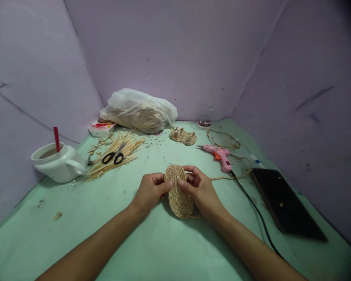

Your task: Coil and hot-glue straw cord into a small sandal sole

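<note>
Between my two hands is a long oval sole of coiled straw rope (179,199), tilted up off the table. My left hand (152,189) pinches its left edge, thumb on the face and fingers behind. On the opposite edge my right hand (200,189) grips it the same way, its thumb near the middle of the coil. A loose rope end (222,178) runs out to the right from behind my right hand. Farther back lies another coiled straw piece (183,136) with small raised bits on it. The pink glue gun (218,153) rests on its side at the right.
Black-handled scissors (114,157) lie on loose straw (128,146) at left, beside a white pot (57,166) holding a red stick. Behind are a plastic bag (140,111) and a small box (101,129). A dark tablet-like slab (286,205) and the gun's black cord (257,210) occupy the right.
</note>
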Demonstrator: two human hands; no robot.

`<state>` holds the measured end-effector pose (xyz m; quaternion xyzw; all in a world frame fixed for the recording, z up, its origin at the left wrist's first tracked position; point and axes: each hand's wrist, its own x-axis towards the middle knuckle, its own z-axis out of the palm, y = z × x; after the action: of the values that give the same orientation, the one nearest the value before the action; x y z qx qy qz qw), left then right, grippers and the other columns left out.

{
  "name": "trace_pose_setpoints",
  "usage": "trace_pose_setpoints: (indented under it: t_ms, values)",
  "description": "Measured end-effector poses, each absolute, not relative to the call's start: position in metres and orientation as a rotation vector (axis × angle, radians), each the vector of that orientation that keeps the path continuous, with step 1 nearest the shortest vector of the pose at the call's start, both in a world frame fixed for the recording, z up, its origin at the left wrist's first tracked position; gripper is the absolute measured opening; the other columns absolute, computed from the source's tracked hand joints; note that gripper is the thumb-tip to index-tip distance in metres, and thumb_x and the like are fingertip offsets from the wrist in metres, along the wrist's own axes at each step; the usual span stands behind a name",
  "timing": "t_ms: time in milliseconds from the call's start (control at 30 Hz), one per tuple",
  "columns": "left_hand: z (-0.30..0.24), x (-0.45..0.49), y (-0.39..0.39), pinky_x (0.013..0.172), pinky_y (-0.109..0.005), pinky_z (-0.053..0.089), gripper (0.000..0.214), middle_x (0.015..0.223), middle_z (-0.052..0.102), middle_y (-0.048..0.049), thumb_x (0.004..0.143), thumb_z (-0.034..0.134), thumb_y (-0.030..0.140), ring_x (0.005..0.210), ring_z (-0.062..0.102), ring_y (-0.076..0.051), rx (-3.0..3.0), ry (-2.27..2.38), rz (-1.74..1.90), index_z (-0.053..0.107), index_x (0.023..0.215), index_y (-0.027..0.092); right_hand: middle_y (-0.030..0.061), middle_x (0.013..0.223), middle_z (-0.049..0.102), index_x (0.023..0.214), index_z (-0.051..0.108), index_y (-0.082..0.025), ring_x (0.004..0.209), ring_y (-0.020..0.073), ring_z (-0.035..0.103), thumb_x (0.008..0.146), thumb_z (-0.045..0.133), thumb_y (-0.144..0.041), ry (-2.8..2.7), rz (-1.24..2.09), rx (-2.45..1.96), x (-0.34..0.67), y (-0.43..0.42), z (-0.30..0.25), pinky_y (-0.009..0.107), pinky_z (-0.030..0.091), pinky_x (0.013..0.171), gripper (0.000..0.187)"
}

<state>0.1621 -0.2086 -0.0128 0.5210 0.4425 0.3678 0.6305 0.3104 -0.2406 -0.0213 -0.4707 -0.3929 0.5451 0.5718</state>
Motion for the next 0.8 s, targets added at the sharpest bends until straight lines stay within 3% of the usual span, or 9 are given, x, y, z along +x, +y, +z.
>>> trace_pose_setpoints:
  t_ms: [400,633,800]
  values:
    - [-0.0129,0.1621,-0.212,0.049,-0.023,0.031,0.027,0.05,0.05,0.0034,0.056,0.073,0.034,0.05,0.042,-0.008,1.215,1.011,0.872,0.057,0.054,0.013,-0.0086,0.054,0.056,0.091,0.053,-0.021,0.049,0.0103,0.051,0.055,0.076,-0.028,-0.92,1.27,-1.156,0.3075,-0.2426,-0.0189,0.024,0.04,0.05,0.043]
    - [-0.0164,0.1616,-0.2062,0.041,-0.02,0.028,0.032,0.048,0.051,0.0042,0.057,0.074,0.041,0.042,0.038,-0.006,1.137,1.022,0.887,0.058,0.059,0.014,-0.0012,0.07,0.068,0.093,0.059,-0.017,0.066,0.0133,0.062,0.055,0.078,-0.03,-0.905,1.348,-1.166,0.3118,-0.2437,-0.0137,0.027,0.048,0.064,0.044]
    - [-0.0147,0.1601,-0.2069,0.044,-0.021,0.035,0.035,0.055,0.058,0.0002,0.056,0.077,0.041,0.048,0.049,-0.01,1.095,0.995,0.837,0.063,0.067,0.012,-0.0064,0.053,0.062,0.092,0.057,-0.018,0.048,0.0098,0.053,0.051,0.079,-0.027,-0.905,1.376,-1.2,0.314,-0.2428,-0.0152,0.024,0.041,0.052,0.047]
